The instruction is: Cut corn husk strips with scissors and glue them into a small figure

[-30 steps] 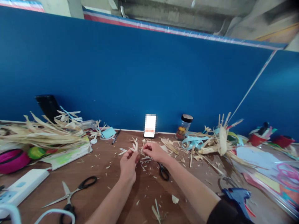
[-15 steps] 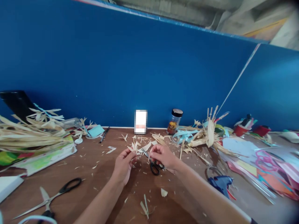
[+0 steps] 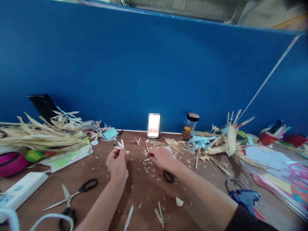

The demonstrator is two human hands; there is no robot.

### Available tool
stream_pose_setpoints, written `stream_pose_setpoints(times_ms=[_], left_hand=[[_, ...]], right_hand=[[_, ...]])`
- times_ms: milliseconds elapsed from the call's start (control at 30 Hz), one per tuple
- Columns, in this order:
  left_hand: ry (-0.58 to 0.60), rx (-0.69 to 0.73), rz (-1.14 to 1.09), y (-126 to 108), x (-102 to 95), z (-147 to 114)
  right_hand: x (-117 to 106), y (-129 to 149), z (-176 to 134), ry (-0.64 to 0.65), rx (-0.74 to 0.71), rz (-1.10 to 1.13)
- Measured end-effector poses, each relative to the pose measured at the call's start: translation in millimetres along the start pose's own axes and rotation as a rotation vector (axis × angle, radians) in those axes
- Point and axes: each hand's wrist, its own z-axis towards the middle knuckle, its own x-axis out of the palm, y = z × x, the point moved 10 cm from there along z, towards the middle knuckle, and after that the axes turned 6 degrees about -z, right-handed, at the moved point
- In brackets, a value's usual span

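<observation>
Between thumb and fingers, my left hand [image 3: 117, 165] pinches a small pale flower [image 3: 121, 145] with narrow petals that look like dried corn husk. My right hand [image 3: 162, 158] reaches down among husk scraps [image 3: 147, 165] on the table, fingers curled together; what is between the fingertips, if anything, is hidden. Under my right wrist lies a pair of small scissors [image 3: 168, 176], with only a black handle loop showing. A larger pair of scissors [image 3: 69, 196] rests spread apart to the left of my left forearm.
Corn husks [image 3: 55, 138] are heaped at the left, near a white power strip [image 3: 26, 186]. A bright phone-like screen [image 3: 154, 125] and a black-lidded jar [image 3: 190, 126] stand by the blue partition [image 3: 144, 64]. A blue glue gun [image 3: 245, 197] lies right of my right forearm.
My left hand has drawn away leftwards with the flower. My right hand has moved onto the scraps, covering more of the small scissors. The view has turned slightly left.
</observation>
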Motion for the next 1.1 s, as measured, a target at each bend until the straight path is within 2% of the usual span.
stream_pose_setpoints(times_ms=[133, 300, 367, 533, 667, 800, 900, 1100], left_hand=[[-0.04, 0.028, -0.005, -10.3, -4.1, 5.6], [-0.122, 0.078, -0.062, -22.3, -14.4, 18.1], [-0.15, 0.103, -0.067, -25.4, -18.6, 21.5], [-0.145, 0.081, -0.042, -22.6, -20.1, 22.1], [-0.114, 0.096, -0.029, -24.1, -15.7, 18.7], [-0.123, 0.115, -0.001, -27.0, -15.6, 18.4], [-0.143, 0.124, -0.005, -26.5, -19.1, 21.4], [-0.143, 0.114, 0.015, -19.3, -23.3, 27.1]], right_hand=[[9.9, 11.8, 23.8, 0.076, -0.003, -0.145], [25.1, 11.7, 32.2, 0.124, 0.001, -0.194], [20.3, 10.4, 31.5, 0.089, -0.027, -0.159], [-7.8, 6.9, 35.9, -0.049, -0.091, -0.024], [-6.7, 23.3, 55.4, -0.067, -0.135, 0.037], [20.5, 60.1, 82.9, 0.017, -0.191, -0.003], [41.5, 84.0, 101.8, 0.13, -0.231, -0.087], [63.7, 92.3, 122.4, 0.372, -0.231, -0.226]])
